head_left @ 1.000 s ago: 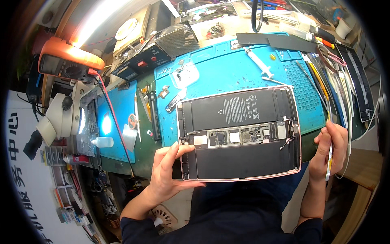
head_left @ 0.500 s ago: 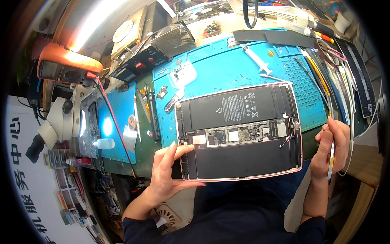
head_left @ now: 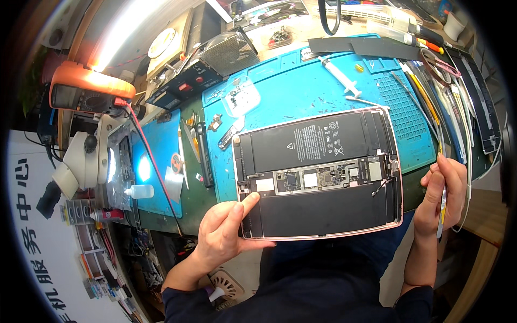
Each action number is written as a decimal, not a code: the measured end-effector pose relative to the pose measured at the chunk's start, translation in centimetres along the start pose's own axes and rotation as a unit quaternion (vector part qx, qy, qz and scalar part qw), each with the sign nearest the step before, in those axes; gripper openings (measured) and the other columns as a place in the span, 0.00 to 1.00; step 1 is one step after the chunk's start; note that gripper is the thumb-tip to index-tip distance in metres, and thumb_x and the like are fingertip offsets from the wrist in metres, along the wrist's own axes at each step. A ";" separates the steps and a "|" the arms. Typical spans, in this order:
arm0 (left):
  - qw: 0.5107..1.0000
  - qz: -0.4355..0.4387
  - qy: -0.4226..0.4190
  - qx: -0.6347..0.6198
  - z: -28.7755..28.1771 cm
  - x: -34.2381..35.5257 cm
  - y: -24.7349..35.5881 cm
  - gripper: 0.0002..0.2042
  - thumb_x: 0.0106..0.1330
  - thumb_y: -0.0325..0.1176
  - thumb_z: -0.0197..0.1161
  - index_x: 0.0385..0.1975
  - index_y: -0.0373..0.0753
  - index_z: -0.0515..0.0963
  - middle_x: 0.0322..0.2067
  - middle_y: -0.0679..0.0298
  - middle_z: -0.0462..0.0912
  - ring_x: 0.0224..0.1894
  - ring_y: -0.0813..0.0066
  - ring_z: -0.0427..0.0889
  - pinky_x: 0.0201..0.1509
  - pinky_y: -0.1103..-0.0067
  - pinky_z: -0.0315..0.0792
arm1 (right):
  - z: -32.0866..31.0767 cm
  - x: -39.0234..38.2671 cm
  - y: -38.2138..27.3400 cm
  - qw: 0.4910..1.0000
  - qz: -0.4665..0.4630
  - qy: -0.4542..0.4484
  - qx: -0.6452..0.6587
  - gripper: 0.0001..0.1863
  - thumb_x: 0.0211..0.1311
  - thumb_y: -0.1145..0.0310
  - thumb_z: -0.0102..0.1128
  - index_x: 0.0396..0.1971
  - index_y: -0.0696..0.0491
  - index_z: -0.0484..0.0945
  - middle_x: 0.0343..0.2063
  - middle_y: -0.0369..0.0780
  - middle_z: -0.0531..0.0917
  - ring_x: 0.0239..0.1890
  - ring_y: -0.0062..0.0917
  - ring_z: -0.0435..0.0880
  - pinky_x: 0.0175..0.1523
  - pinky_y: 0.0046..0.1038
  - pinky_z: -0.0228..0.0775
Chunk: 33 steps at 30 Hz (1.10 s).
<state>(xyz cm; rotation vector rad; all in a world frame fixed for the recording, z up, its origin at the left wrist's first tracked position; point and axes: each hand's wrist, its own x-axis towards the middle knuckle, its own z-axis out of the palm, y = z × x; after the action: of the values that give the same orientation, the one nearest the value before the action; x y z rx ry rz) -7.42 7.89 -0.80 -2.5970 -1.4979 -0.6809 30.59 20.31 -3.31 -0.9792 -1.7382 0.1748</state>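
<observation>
An opened tablet [head_left: 318, 212], its screen off, shows black batteries and a central circuit board [head_left: 318, 180] inside a pinkish frame. Its near side juts past the bench edge toward me. My left hand [head_left: 223, 231] grips its lower left corner, thumb beneath and index finger over the frame onto the inside. Off the tablet's right side, my right hand [head_left: 441, 196] is closed around a thin, pen-like tool [head_left: 443, 207], silvery with a yellow patch, held upright. The tool's exact kind is not clear, and it is apart from the tablet.
The tablet overlaps a blue work mat [head_left: 301, 81] bearing a syringe [head_left: 339, 75], a swab and a parts tray [head_left: 240, 97]. Tweezers and pens crowd the right. An orange multimeter [head_left: 91, 89] with a red lead and a small bottle [head_left: 141, 191] stand left.
My left fingers have curled in closer at the tablet's corner. The tablet and my right hand with its tool have shifted very slightly to the right.
</observation>
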 end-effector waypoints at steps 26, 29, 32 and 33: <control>0.999 -0.002 0.043 -0.006 1.0 -0.7 -0.1 0.58 0.54 0.58 0.83 0.76 0.27 0.59 0.56 0.49 0.90 0.50 0.63 0.82 0.49 0.73 0.83 | 0.2 -0.1 0.1 1.000 0.001 0.009 0.001 0.14 0.76 0.83 0.56 0.57 0.61 0.83 0.41 0.43 0.83 0.29 0.17 0.76 0.34 0.20 0.71; 1.000 -0.011 0.024 0.009 0.9 -1.0 -0.1 0.58 0.54 0.58 0.82 0.75 0.25 0.59 0.56 0.50 0.90 0.51 0.64 0.82 0.51 0.73 0.82 | 0.3 -0.1 0.0 1.000 0.004 0.013 0.003 0.14 0.76 0.83 0.56 0.57 0.61 0.83 0.40 0.43 0.83 0.29 0.17 0.76 0.35 0.20 0.70; 1.000 -0.015 0.005 0.020 0.5 -0.7 0.0 0.57 0.55 0.59 0.82 0.74 0.24 0.59 0.56 0.50 0.90 0.52 0.64 0.82 0.52 0.74 0.82 | 0.2 0.0 0.1 1.000 0.005 0.011 -0.001 0.14 0.77 0.82 0.56 0.57 0.61 0.83 0.40 0.43 0.83 0.29 0.17 0.76 0.35 0.20 0.70; 1.000 -0.010 0.009 0.020 0.5 -0.7 0.0 0.57 0.55 0.59 0.82 0.74 0.24 0.59 0.56 0.50 0.90 0.52 0.64 0.82 0.52 0.74 0.82 | 0.2 0.0 0.1 1.000 0.005 0.013 0.001 0.14 0.77 0.82 0.56 0.57 0.61 0.83 0.41 0.43 0.83 0.29 0.17 0.76 0.35 0.20 0.70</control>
<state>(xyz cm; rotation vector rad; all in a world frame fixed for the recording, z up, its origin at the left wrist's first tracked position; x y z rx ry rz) -7.55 7.42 -1.57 -2.5422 -1.5192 -0.6687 30.51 20.41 -3.47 -0.9839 -1.7104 0.1695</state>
